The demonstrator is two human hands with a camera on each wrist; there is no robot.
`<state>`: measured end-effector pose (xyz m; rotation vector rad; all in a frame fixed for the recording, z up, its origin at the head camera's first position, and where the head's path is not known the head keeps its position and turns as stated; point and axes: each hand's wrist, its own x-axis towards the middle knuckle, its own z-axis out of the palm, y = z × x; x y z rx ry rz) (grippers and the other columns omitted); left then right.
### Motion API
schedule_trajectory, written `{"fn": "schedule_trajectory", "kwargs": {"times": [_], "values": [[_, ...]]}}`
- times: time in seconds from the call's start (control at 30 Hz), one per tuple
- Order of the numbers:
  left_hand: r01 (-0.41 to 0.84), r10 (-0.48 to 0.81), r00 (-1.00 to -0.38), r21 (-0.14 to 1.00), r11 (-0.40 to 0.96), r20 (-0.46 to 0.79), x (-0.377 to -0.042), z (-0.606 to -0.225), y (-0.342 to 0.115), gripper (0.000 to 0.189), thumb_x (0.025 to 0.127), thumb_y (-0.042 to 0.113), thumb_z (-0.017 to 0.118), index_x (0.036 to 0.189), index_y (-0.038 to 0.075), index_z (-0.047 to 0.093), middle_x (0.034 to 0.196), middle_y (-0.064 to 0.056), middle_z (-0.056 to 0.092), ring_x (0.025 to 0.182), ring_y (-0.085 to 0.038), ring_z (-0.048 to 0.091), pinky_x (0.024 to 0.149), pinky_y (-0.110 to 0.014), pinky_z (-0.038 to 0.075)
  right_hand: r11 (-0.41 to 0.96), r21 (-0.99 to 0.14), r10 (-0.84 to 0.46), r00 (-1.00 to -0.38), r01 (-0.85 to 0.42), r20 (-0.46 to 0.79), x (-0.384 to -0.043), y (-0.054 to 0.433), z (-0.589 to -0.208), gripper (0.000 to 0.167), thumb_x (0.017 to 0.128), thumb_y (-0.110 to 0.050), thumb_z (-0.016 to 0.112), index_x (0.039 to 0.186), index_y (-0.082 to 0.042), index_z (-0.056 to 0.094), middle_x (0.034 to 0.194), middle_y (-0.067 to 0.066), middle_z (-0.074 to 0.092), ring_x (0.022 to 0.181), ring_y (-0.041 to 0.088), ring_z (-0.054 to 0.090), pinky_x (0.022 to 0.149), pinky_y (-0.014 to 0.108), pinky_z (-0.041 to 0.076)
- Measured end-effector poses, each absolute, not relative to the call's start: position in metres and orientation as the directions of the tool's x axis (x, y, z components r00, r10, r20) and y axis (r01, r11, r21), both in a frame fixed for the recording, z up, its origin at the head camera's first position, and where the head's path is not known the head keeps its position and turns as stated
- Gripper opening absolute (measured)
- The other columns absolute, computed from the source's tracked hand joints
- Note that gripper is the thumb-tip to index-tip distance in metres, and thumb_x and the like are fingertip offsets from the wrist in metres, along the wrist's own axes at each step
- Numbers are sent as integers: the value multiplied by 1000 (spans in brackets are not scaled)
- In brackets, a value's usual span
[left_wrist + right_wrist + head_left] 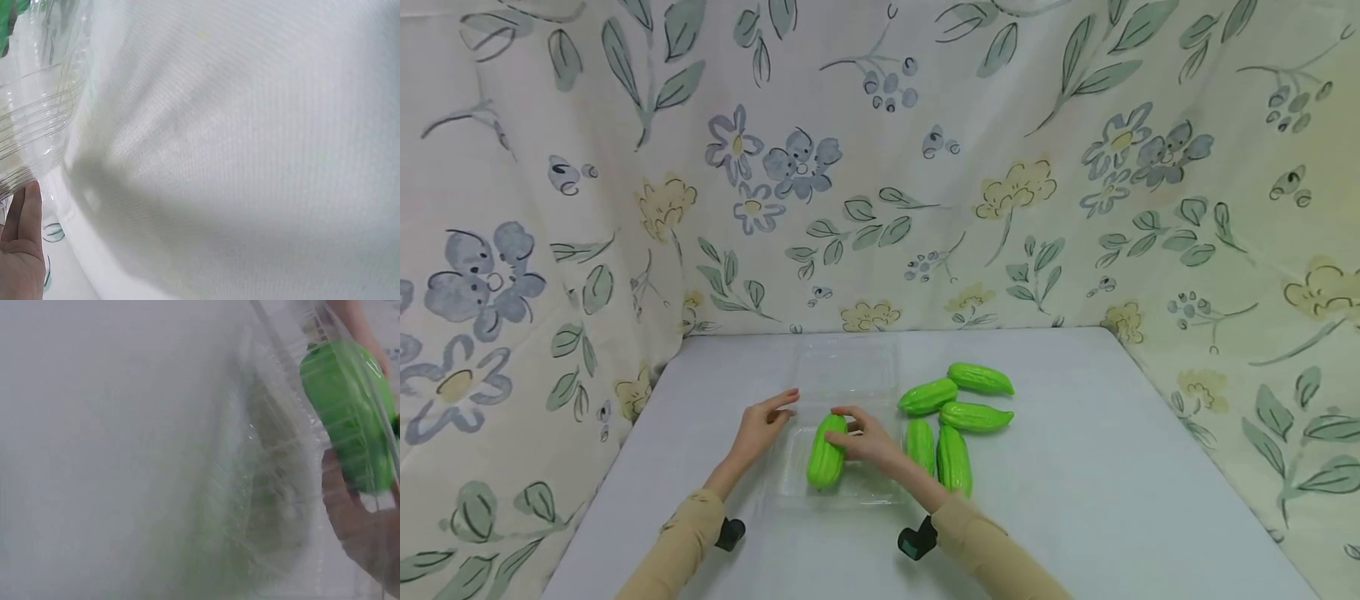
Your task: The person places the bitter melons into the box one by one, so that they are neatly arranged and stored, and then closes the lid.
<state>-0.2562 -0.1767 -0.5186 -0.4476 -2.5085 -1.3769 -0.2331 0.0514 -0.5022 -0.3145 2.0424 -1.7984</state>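
Observation:
A clear plastic clamshell container lies opened out, its lid flat towards the back. Over its near half, my right hand grips a bright green bitter melon between thumb and fingers. The right wrist view shows that same bitter melon through the container's ribbed wall, with my hand at its lower end. My left hand is at the container's left edge, fingers extended and thumb apart. In the left wrist view its fingertips meet the ribbed plastic wall.
Several more green bitter melons lie in a loose group right of the container, two of them close to my right forearm. The white table ends at a floral curtain at the back and sides.

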Motion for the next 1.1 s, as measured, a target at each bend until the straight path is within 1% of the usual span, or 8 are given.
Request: {"fn": "schedule_trajectory", "kwargs": {"times": [0.13,0.27,0.4,0.63,0.87,1.0,1.1], "values": [[373,143,-926,779,505,350,-256,-519,-177,33,87,-10,56,118,-5,64,125,-17,62,99,-32,67,74,-16,51,152,-985,-406,-904,80,-136,-233,42,-510,56,88,-24,67,138,-9,47,119,19,54,99,20,56,75,37,56],[385,148,-921,775,501,361,-256,-520,-177,32,87,-10,56,118,-6,64,126,-17,62,102,-32,66,74,-18,52,170,-984,-386,-916,48,-111,-232,35,-514,54,88,-21,67,136,-8,49,116,19,57,96,19,56,71,37,56],[381,144,-922,775,504,360,-257,-521,-177,32,87,-9,56,118,-5,64,126,-17,62,104,-32,65,74,-16,51,168,-985,-381,-918,48,-110,-232,30,-516,53,88,-21,68,135,-6,49,114,18,58,94,18,56,70,38,56],[371,145,-927,782,502,346,-257,-521,-175,31,88,-8,56,118,-5,64,127,-17,62,99,-32,67,73,-14,50,184,-981,-391,-911,63,-132,-232,21,-516,53,88,-25,68,135,-9,50,115,16,57,95,18,55,70,36,55],[373,150,-926,774,511,347,-258,-520,-174,33,88,-8,56,120,-4,63,125,-17,63,96,-31,68,66,-16,47,183,-981,-404,-905,61,-131,-234,13,-518,52,88,-25,68,134,-9,51,114,16,56,94,19,55,72,39,56],[363,150,-930,777,515,335,-258,-519,-175,35,89,-8,55,123,-3,62,125,-17,63,96,-31,69,64,-17,46,202,-977,-404,-903,65,-144,-236,10,-519,52,87,-27,69,134,-10,51,114,14,57,95,19,55,72,38,56],[367,150,-928,773,518,340,-258,-521,-175,36,89,-8,55,124,-2,61,123,-18,64,94,-30,69,61,-19,45,202,-977,-419,-895,72,-153,-236,9,-519,53,87,-25,69,134,-11,51,116,14,56,98,21,55,74,38,55]]}}
